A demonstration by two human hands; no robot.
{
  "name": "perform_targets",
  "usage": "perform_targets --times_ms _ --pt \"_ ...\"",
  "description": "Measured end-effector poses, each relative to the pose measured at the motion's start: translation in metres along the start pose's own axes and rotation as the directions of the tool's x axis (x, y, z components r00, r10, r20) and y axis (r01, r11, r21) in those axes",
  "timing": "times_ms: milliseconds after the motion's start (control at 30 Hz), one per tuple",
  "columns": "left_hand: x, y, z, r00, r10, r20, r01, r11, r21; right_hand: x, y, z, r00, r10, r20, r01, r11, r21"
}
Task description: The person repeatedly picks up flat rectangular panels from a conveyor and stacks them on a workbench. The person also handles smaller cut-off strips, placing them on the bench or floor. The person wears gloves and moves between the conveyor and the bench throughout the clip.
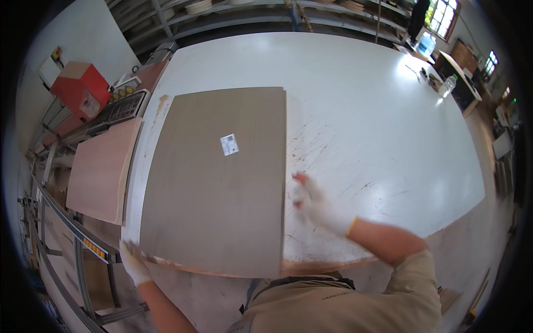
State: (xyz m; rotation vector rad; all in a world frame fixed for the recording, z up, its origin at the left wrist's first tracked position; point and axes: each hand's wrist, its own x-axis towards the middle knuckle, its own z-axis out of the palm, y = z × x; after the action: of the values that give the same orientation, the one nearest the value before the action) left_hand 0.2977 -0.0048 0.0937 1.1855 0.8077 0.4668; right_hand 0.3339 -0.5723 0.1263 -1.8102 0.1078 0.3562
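A flat grey-brown panel point(219, 188) with a small white label point(229, 144) lies on a large white table point(377, 139). My left hand point(135, 262), in a pale work glove, is at the panel's near left corner, by the table edge. Its fingers look stretched and apart, partly blurred. To the right of the panel, my right hand point(319, 206) hovers over the white top, apart from the panel's long edge. Its glove leaves fingertips bare; the hand is smeared by motion, but a gap shows between the fingertips and nothing appears in it.
A pinkish board point(105, 169) lies left of the table, near a red machine box point(82, 89) and a metal rail frame point(72, 222). Shelves point(239, 16) line the back. A clear bottle point(447, 86) stands at the table's far right.
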Motion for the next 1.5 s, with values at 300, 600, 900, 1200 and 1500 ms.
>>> perform_targets --times_ms 300,600,900,1200,1500 --pt "-0.237 -0.095 0.084 0.951 -0.210 0.226 0.228 0.972 -0.061 0.274 -0.069 -0.189 0.878 -0.459 -0.132 0.212 0.621 -0.754" --pt "-0.305 -0.075 0.126 0.885 -0.461 -0.060 0.442 0.874 -0.202 0.389 -0.119 -0.109 0.979 -0.172 0.111 0.201 0.702 -0.683" --pt "-0.311 -0.099 0.133 0.926 -0.361 -0.112 0.317 0.903 -0.291 0.373 -0.159 -0.050 0.967 -0.138 0.213 0.254 0.518 -0.817" --pt "-0.315 -0.098 0.040 0.886 -0.464 0.029 0.442 0.821 -0.362 0.258 -0.096 -0.044 0.958 -0.195 0.212 0.281 0.471 -0.836" --pt "-0.402 -0.119 -0.049 0.923 -0.385 0.001 0.365 0.876 -0.315 0.140 -0.035 -0.065 0.957 -0.087 0.275 0.260 0.673 -0.692"
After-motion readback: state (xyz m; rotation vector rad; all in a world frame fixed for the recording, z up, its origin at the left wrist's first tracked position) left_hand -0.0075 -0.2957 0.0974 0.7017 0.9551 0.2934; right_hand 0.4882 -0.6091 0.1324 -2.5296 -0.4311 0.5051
